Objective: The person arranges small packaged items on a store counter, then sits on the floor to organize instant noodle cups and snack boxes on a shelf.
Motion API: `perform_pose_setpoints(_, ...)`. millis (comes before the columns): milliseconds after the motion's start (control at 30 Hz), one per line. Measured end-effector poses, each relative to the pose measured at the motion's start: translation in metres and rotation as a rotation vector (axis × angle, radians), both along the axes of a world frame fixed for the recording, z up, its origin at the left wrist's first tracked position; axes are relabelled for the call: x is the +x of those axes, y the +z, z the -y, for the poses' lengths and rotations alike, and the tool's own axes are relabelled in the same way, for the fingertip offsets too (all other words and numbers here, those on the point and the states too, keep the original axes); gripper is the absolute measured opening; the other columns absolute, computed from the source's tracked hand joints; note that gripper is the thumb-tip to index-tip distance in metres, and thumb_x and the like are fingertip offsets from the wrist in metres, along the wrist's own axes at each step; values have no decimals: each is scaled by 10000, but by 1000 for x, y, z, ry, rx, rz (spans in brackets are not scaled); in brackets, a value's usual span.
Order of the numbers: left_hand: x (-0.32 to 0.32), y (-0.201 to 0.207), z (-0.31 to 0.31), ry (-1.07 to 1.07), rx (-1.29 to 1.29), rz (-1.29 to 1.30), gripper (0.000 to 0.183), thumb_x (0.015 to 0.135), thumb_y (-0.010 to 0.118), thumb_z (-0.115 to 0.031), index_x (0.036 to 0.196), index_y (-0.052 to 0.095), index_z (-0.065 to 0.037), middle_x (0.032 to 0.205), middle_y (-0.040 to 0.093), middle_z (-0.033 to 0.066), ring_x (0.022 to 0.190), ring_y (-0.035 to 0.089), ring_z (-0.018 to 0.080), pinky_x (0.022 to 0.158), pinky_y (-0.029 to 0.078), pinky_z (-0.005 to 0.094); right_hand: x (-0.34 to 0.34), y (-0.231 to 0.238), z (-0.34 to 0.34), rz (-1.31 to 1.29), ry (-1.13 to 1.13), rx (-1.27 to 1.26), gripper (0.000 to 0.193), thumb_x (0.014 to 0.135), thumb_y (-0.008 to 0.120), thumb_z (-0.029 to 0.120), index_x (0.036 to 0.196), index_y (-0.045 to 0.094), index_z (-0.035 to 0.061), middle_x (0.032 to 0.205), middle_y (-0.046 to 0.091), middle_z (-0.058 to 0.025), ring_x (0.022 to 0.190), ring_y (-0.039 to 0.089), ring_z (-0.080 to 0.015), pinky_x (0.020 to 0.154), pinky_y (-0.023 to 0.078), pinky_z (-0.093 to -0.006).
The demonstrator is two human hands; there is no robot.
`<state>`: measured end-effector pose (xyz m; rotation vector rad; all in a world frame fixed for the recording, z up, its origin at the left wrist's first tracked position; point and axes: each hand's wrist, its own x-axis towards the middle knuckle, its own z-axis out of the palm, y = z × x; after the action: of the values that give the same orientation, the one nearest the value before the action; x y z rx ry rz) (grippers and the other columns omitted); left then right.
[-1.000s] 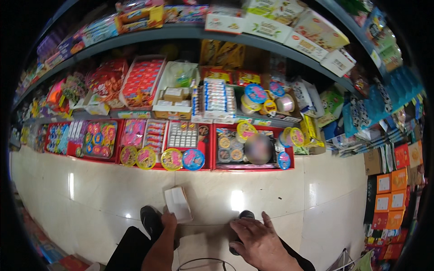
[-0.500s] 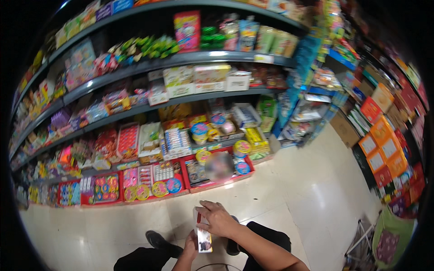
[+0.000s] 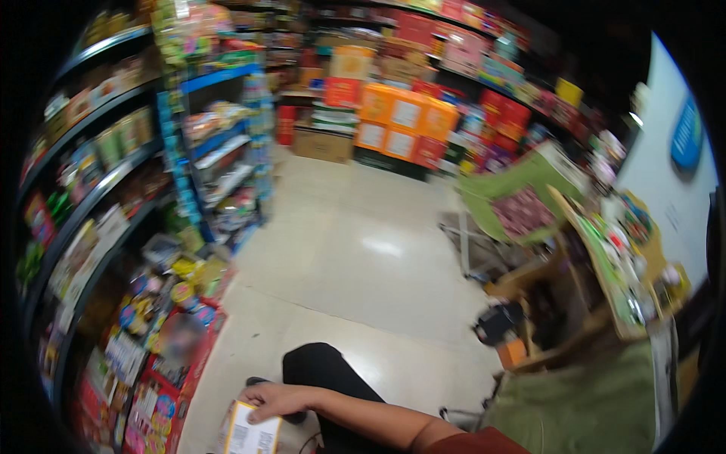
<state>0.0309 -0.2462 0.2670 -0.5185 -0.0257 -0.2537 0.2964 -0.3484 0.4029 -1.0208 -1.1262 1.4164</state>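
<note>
My right hand (image 3: 278, 399) reaches in from the lower right, its fingers closed over the top of a small white carton (image 3: 252, 437) with a yellow edge and dark printed patches. The carton's lower part is cut off by the bottom of the picture. I cannot make out my left hand; the area beside the carton is blurred and cropped. Below my forearm is my dark trouser leg (image 3: 329, 371), with a dark shoe partly showing under the hand.
Shelves of packaged sweets (image 3: 106, 181) run along the left, with red display trays (image 3: 193, 371) at floor level. A blue-edged rack (image 3: 219, 144) and orange cartons (image 3: 401, 121) stand farther back. To the right are a green folding chair (image 3: 484, 185) and a cluttered wooden counter (image 3: 597, 265).
My view has swung to the right, so the shelves now lie at the left. The carton shows a different face and sits lower left; my left hand has dropped from sight.
</note>
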Motion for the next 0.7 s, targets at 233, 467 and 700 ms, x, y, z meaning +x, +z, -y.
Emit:
perform_pose_setpoints(233,78,102,44,324,841,-172,703,890,569,-498,1423,428,-62,1519,233,283,1402,194,481,1115,151,666,31,0,124,-67,-669,-143,529,899,669,357,1213,534,-47,1062,639,-63,950,603,-120,861,485,-260)
perform_pose_setpoints(467,134,118,62,121,1251,-30,745,989,418,-475,1505,164,-1,1525,220,273,1399,264,413,1140,257,528,71,22,270,-73,-1188,-112,488,798,747,257,1173,554,12,947,622,-51,838,581,-94,699,490,-242)
perform_pose_setpoints(700,155,76,31,191,1424,-478,482,956,502,-309,1337,449,-20,1243,545,241,1068,599,380,890,521,471,113,156,503,707,-2188,136,537,793,657,202,1270,455,60,1098,483,-96,981,477,-207,822,427,-341)
